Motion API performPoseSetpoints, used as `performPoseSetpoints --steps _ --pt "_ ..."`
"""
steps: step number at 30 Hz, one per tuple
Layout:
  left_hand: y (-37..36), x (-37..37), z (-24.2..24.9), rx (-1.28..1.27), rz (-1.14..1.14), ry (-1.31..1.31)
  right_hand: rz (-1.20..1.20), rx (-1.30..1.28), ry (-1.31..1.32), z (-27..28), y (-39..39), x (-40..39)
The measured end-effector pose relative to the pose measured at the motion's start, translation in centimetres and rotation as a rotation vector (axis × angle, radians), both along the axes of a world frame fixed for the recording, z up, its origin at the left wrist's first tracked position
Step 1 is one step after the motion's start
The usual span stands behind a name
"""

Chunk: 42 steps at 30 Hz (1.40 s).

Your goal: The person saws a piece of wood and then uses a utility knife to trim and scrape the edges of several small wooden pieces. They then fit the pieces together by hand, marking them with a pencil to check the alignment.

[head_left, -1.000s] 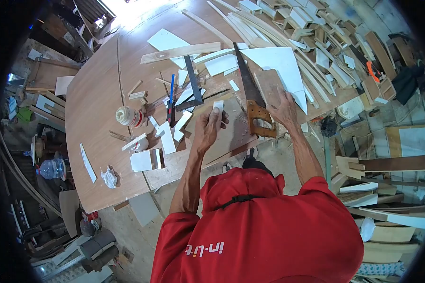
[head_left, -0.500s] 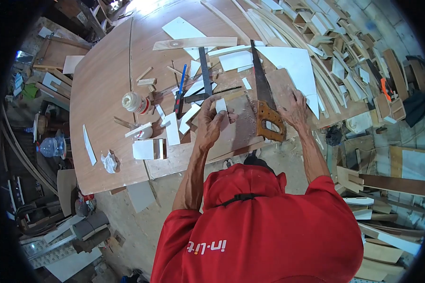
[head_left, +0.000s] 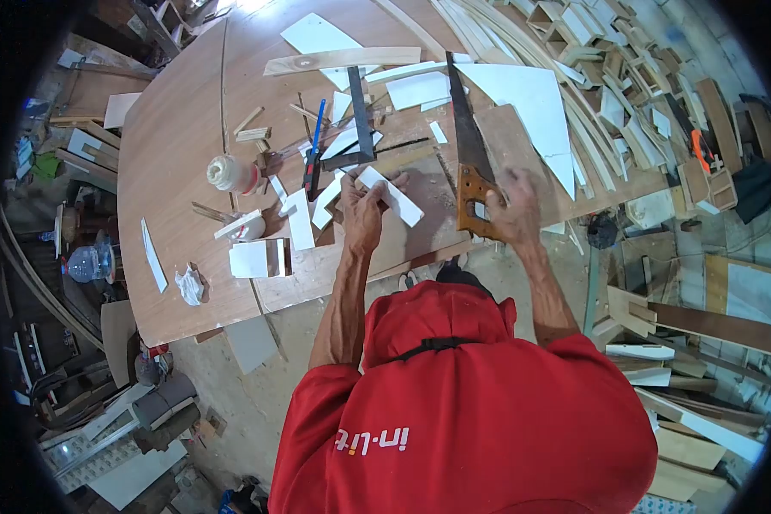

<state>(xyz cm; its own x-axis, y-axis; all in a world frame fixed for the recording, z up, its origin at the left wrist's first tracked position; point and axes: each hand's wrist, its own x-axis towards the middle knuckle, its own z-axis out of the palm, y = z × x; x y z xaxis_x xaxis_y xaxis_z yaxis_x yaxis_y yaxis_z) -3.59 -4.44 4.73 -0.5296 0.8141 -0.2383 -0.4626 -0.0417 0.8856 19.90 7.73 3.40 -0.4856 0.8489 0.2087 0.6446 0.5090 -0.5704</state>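
My left hand (head_left: 364, 214) is closed on a white strip (head_left: 391, 197), which slants down to the right over the table's near part. My right hand (head_left: 516, 212), partly blurred by motion, is beside the wooden handle of a handsaw (head_left: 475, 199), thumb apart from the fingers and close to the grip. The saw lies with its dark blade pointing away. Left of the strip are a dark try square (head_left: 361, 120), a blue and black tool (head_left: 315, 154) and several white offcuts (head_left: 298, 218).
An open white jar (head_left: 230, 174) stands on the wooden table (head_left: 176, 154) at left, near a crumpled white wad (head_left: 190, 284). A large white panel (head_left: 527, 103) lies behind the saw. Long wood strips and small wooden boxes (head_left: 565, 30) crowd the right side.
My right hand has moved left from the brown board to the saw handle. The white strip in my left hand has turned and shows more of its length. The view has shifted slightly.
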Motion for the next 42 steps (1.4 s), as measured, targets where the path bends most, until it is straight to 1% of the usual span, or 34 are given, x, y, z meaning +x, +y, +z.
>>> performPoseSetpoints --steps 1,2,4,6,9,11,12,14,18,20,21,23,24,26,30,32,33,35,36,38,42 --pt "0.2 0.2 -0.2 0.032 0.031 -0.027 0.056 -0.093 0.068 0.3 -1.1 -0.1" --pt "0.4 0.5 -0.3 0.035 0.046 -0.049 0.049 -0.093 0.065 0.2 -2.0 -0.2" --pt "0.5 1.0 -0.5 0.034 0.061 -0.038 0.126 -0.028 0.068 -0.8 -3.7 -0.3" --pt "0.8 1.3 -0.8 0.037 0.076 -0.025 0.125 -0.031 0.038 -1.4 -4.6 0.0" --pt "0.8 1.4 -1.9 0.087 0.1 -0.093 0.139 -0.007 0.006 -2.0 -5.4 0.5" --pt "0.6 0.8 -2.8 -0.017 0.063 0.022 0.168 -0.001 -0.132 -2.7 -5.6 0.8" --pt "0.6 0.7 -2.9 -0.014 0.061 0.024 0.166 0.003 -0.131 -2.6 -5.4 0.8" --pt "0.2 0.8 -3.2 -0.049 0.098 0.065 0.243 -0.032 -0.22 -2.3 -4.9 0.9" --pt "-0.2 0.9 -4.3 -0.131 0.146 0.005 0.266 0.011 -0.187 -2.4 -3.8 1.1" --pt "-0.9 0.8 -5.2 -0.182 0.144 0.081 0.267 -0.074 -0.049 -1.5 -3.6 1.4" --pt "-0.9 1.2 -5.3 -0.183 0.143 0.079 0.267 -0.075 -0.051 -1.1 -3.5 1.5" --pt "-0.5 2.1 -5.3 -0.219 0.28 0.165 0.254 -0.011 0.017 -0.4 -3.1 1.6" --pt "-0.6 2.2 -5.5 -0.219 0.279 0.165 0.253 -0.011 0.017 0.1 -3.0 1.5" --pt "-0.7 2.4 -5.8 -0.488 0.253 0.812 0.236 -0.043 0.048 0.9 -2.7 1.3" --pt "-1.0 2.3 -7.1 -0.514 0.227 0.89 0.23 0.001 0.009 0.9 -1.9 0.8" --pt "-1.2 2.3 -6.8 -0.58 0.194 1.07 0.237 0.027 -0.084 0.9 -1.5 0.0" --pt "-1.3 2.3 -6.3 -0.58 0.197 1.071 0.238 0.028 -0.082 0.6 -1.5 -0.2" --pt "-1.5 2.0 -5.3 -0.642 0.04 1.07 0.211 0.018 -0.035 -0.5 -1.3 -0.5" --pt "-1.7 2.0 -5.2 -0.638 0.04 1.071 0.208 0.021 -0.035 -0.2 -1.3 -0.7" --pt "-1.8 1.8 -5.1 -0.619 -0.021 1.066 0.209 0.037 0.079 0.5 -1.3 -0.9" --pt "-1.9 1.7 -6.0 -0.598 0.005 1.049 0.214 0.078 0.105 1.4 -0.7 0.2"
